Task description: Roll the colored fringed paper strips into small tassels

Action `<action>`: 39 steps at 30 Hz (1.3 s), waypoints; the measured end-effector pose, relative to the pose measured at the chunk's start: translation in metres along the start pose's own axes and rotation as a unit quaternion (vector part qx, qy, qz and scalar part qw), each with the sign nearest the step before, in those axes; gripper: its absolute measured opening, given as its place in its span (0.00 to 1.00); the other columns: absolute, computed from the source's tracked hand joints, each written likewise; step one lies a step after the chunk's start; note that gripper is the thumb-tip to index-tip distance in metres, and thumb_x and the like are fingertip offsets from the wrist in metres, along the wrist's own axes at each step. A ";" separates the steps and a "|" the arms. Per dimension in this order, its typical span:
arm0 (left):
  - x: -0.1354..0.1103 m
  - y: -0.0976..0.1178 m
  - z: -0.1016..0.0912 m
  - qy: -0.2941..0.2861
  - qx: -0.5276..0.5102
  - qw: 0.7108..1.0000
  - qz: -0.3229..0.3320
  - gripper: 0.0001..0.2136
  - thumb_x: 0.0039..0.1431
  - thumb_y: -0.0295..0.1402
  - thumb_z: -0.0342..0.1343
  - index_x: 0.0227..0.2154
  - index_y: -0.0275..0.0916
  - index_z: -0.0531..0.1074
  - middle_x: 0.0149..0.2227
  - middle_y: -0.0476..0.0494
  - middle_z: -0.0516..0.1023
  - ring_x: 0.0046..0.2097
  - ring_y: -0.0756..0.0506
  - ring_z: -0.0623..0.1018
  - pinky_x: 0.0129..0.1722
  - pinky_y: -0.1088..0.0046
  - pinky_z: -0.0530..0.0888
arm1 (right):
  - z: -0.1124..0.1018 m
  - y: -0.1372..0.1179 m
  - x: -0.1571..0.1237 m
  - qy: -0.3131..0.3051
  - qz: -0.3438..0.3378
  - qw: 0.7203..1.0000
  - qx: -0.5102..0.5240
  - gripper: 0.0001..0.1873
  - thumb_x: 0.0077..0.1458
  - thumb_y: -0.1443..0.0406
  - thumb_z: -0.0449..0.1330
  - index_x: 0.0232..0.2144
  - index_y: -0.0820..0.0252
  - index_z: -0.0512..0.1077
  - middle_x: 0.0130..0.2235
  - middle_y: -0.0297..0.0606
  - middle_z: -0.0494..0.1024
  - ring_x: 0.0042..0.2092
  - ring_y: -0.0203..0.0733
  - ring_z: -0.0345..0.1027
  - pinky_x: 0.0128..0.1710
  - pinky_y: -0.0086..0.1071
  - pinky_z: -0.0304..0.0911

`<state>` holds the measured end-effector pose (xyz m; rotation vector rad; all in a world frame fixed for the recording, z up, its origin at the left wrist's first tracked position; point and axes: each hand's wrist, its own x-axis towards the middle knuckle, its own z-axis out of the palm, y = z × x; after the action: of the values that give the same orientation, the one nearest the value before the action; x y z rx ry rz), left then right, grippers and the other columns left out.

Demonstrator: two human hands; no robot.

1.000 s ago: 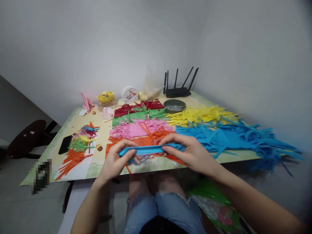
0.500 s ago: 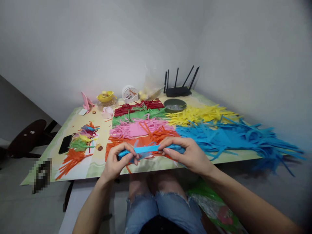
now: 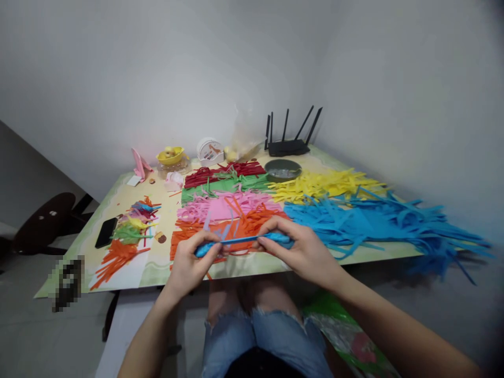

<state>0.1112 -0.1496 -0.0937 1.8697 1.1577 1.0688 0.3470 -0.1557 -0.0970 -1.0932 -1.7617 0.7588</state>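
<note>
A blue paper strip (image 3: pixel 240 240) stretches edge-on between my two hands, just above the near edge of the table (image 3: pixel 129 273). My left hand (image 3: pixel 192 262) pinches its left end with thumb and fingers closed. My right hand (image 3: pixel 301 249) pinches the right end, fingers curled round it. Under the strip lie orange strips (image 3: pixel 236 226) and pink strips (image 3: pixel 224 206). A big heap of blue strips (image 3: pixel 374 220) spreads to the right of my right hand.
Yellow strips (image 3: pixel 323 184), green strips (image 3: pixel 224 186) and red strips (image 3: pixel 224 172) lie further back. A black phone (image 3: pixel 105 233) and a small mixed pile (image 3: pixel 132 231) sit left. A router (image 3: pixel 289 147), a grey bowl (image 3: pixel 282 169) and small containers (image 3: pixel 171 160) stand near the wall.
The blue strip has been turned from showing its flat face to nearly edge-on, looking much thinner. Both hands shifted slightly while keeping their pinch on its ends.
</note>
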 end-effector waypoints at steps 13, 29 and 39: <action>0.001 -0.014 0.012 -0.015 -0.358 0.934 -0.019 0.04 0.53 0.28 0.62 0.27 0.38 0.81 0.25 0.45 0.79 0.28 0.48 0.78 0.33 0.73 0.75 | 0.010 0.013 0.005 -0.014 0.005 0.961 0.274 0.11 0.50 0.58 0.65 0.26 0.60 0.78 0.26 0.39 0.81 0.28 0.39 0.77 0.30 0.30 0.73; 0.013 0.017 -0.003 -0.192 0.082 0.975 0.075 0.09 0.60 0.33 0.55 0.39 0.41 0.78 0.39 0.44 0.82 0.41 0.43 0.80 0.49 0.66 0.73 | -0.002 0.002 0.005 -0.116 -0.166 0.979 -0.022 0.14 0.48 0.75 0.53 0.30 0.58 0.77 0.30 0.34 0.82 0.32 0.34 0.76 0.34 0.23 0.68; 0.019 -0.012 0.004 -0.089 0.308 0.899 0.298 0.10 0.62 0.25 0.50 0.41 0.41 0.76 0.37 0.44 0.83 0.41 0.45 0.81 0.64 0.48 0.52 | -0.015 0.010 0.014 -0.181 -0.030 0.983 -0.011 0.21 0.52 0.64 0.61 0.50 0.59 0.72 0.48 0.43 0.79 0.47 0.43 0.74 0.46 0.33 0.68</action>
<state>0.1156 -0.1285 -0.1007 2.8872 0.8867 0.8463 0.3610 -0.1380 -0.0942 -0.9547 -2.1009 0.9467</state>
